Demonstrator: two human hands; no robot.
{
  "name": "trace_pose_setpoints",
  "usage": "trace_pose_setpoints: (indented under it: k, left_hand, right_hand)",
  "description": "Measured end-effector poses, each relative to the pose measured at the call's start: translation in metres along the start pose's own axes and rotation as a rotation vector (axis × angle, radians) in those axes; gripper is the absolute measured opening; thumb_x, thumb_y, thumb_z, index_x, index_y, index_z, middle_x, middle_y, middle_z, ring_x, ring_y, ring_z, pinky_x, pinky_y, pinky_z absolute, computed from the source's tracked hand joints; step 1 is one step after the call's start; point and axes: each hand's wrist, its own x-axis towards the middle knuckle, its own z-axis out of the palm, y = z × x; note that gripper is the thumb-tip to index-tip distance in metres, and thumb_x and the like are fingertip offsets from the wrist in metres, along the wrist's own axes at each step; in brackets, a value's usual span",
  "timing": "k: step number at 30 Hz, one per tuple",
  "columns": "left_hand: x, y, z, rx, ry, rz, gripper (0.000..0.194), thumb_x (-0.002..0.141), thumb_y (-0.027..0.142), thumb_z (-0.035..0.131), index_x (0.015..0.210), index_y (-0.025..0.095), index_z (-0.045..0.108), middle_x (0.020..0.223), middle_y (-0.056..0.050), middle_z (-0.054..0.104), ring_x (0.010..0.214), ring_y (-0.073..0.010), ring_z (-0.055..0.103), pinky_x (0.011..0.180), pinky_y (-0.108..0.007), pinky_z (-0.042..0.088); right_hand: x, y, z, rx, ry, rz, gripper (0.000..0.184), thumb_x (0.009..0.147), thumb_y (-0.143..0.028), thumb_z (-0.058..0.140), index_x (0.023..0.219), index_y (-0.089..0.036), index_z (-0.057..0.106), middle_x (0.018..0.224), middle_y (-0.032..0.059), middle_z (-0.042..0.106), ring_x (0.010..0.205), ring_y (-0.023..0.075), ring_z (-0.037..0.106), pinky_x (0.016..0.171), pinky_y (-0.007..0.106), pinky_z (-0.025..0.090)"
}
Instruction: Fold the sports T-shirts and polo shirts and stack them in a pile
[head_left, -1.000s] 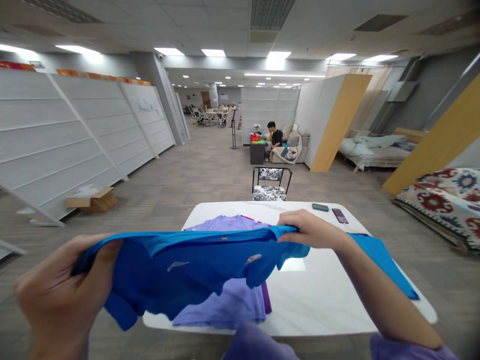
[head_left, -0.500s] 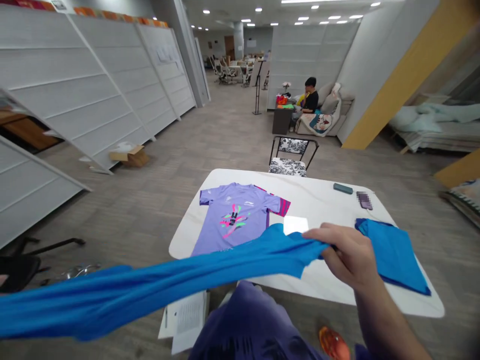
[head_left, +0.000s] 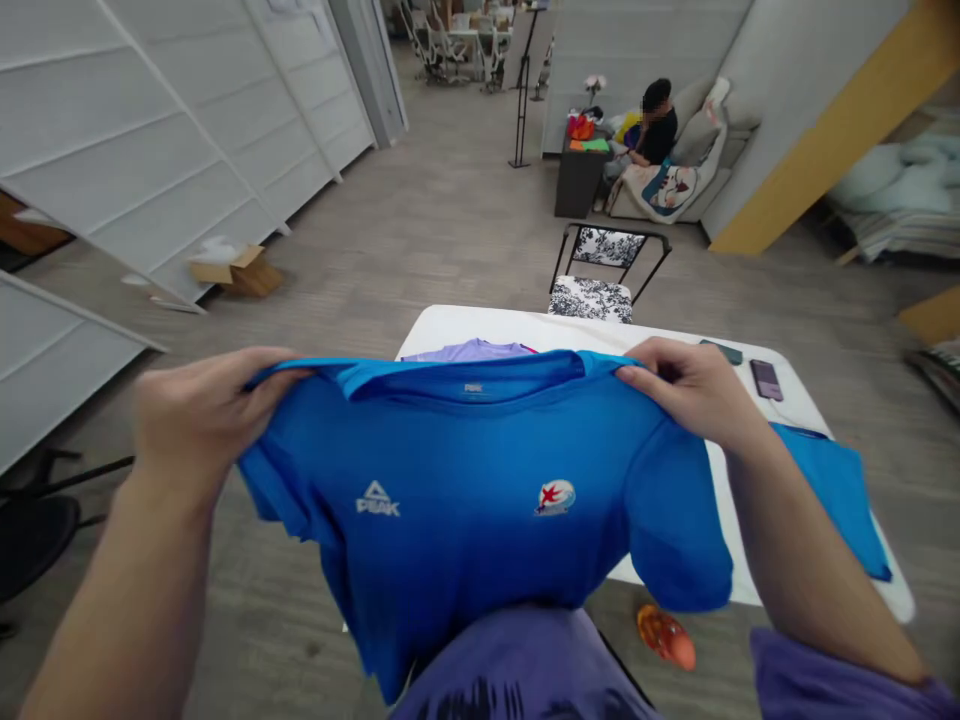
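Observation:
A blue T-shirt hangs spread out in front of me, its collar at the top and its chest print facing me. My left hand pinches one shoulder between thumb and fingers. At the other shoulder my right hand has the fabric gripped the same way. Behind the collar, only the top of a lilac T-shirt shows, lying on the white table; the blue cloth hides the rest. A folded blue garment lies on the table's right side, beyond my right forearm.
Two phone-sized objects, a dark case and a phone, lie at the table's far right. A patterned folding chair stands behind the table. Farther back, a person sits on a sofa. A cardboard box is on the floor at left.
The blue T-shirt went from stretched sideways in a long strip to hanging open, front toward me. My left hand has come into view holding it. The view has tilted down.

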Motion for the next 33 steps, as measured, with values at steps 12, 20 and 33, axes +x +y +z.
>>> trace_pose_setpoints:
  k: [12, 20, 33]
  left_hand:
    - [0.153, -0.155, 0.546, 0.017, -0.763, -0.109, 0.053, 0.106, 0.065, 0.054, 0.123, 0.022, 0.080, 0.118, -0.013, 0.081, 0.113, -0.0313, 0.069, 0.096, -0.038, 0.046]
    - [0.089, -0.179, 0.627, -0.128, -0.575, -0.363, 0.059, 0.108, 0.049, 0.052, 0.155, 0.014, 0.049, 0.157, -0.024, 0.050, 0.151, -0.0372, 0.042, 0.127, -0.058, 0.024]
    - [-0.248, -0.166, 0.439, -0.011, -0.832, -0.767, 0.055, 0.096, 0.065, 0.062, 0.132, 0.023, 0.056, 0.128, -0.015, 0.066, 0.130, -0.0392, 0.062, 0.115, -0.061, 0.044]
  right_hand:
    - [0.184, 0.398, 0.290, -0.027, -0.062, 0.511, 0.059, 0.093, -0.069, 0.075, 0.110, -0.013, 0.075, 0.078, -0.0093, 0.063, 0.071, 0.0068, 0.051, 0.069, 0.022, 0.040]
    - [0.049, 0.385, 0.390, -0.209, 0.163, 0.763, 0.070, 0.100, -0.064, 0.070, 0.144, -0.012, 0.056, 0.132, 0.0186, 0.065, 0.111, 0.0254, 0.063, 0.104, 0.044, 0.051]
    - [-0.224, 0.218, 0.443, -0.164, -0.230, 1.367, 0.039, 0.092, -0.065, 0.060, 0.100, -0.028, 0.063, 0.092, 0.0055, 0.072, 0.089, 0.0309, 0.074, 0.079, 0.040, 0.053]
